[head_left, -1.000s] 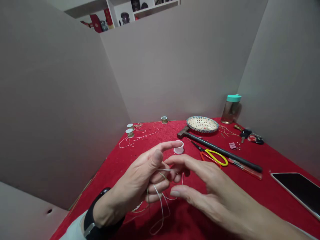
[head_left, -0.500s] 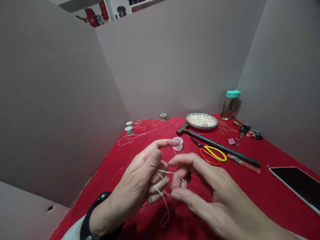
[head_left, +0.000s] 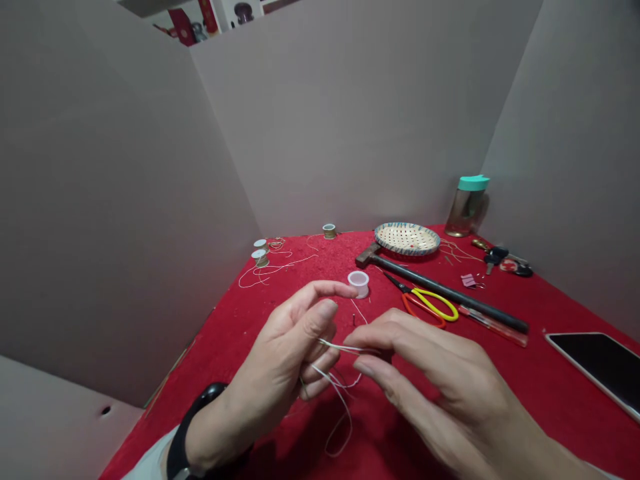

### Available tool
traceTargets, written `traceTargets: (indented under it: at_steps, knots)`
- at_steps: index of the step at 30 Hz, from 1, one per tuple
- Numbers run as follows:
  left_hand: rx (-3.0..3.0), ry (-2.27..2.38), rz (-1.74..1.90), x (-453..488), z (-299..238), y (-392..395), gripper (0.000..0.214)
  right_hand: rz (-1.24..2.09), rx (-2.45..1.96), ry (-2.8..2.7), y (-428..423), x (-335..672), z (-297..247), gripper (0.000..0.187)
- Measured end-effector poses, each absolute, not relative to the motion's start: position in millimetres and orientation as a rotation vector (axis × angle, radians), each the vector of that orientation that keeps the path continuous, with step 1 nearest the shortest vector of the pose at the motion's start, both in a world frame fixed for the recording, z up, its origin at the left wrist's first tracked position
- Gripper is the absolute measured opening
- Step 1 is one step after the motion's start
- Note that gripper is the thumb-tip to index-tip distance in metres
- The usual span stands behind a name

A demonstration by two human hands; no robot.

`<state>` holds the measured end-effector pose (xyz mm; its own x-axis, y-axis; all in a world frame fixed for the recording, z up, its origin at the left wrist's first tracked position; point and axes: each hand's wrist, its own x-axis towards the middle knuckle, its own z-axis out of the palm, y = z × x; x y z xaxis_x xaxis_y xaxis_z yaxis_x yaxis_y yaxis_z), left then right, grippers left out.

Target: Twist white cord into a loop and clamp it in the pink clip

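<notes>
Grey panels (head_left: 360,120) close in a table spread with bright red cloth (head_left: 545,390), and at centre-bottom of the frame a thin white thread (head_left: 337,346) runs nearly straight between 2 bare hands. Left hand (head_left: 287,347) has its fingers curled and its thumb pressed down, gripping the thread; right hand (head_left: 440,383) holds the strand between thumb and fingers, presumably to keep it taut. A slack loop dangles below. Scissors with yellow and red handles (head_left: 434,303) and a dark long-handled hammer (head_left: 450,288) lie right of centre, perhaps parked there to leave working room. Left index fingertip overlaps a white plastic spool (head_left: 359,287); whether they touch, I cannot tell. Curled fingers hide the thread's pinched parts, the black-screened phone (head_left: 600,370) is cut off at the right edge, and shelf objects are cropped at upper left.
</notes>
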<state>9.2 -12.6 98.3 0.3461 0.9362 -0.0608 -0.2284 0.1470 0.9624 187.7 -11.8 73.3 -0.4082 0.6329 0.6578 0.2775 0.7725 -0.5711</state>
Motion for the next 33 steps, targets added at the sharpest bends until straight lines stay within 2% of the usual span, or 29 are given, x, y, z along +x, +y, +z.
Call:
traceTargets:
  at_steps: [3, 8, 20, 29, 33]
  knots:
    - [1.156, 0.836, 0.945, 6.2, 95.0, -11.4, 0.019, 0.538, -0.724, -1.943, -12.9, 190.3, 72.6, 0.017]
    - [1.216, 0.849, 0.807, 0.2, 89.6, -12.1, 0.023, 0.52, -0.725, -1.903, -12.4, 191.9, 71.8, 0.021]
    - [1.24, 0.99, 0.837, 4.6, 89.4, -14.6, 0.025, 0.612, -0.762, -1.819, -16.3, 205.0, 72.4, 0.019]
    - [1.299, 1.009, 0.88, 6.6, 88.2, -18.0, 0.025, 0.612, -0.738, -1.854, -17.9, 207.6, 76.1, 0.027]
    - [1.312, 1.002, 0.883, 8.4, 88.4, -18.8, 0.021, 0.565, -0.709, -1.893, -16.4, 209.6, 77.1, 0.022]
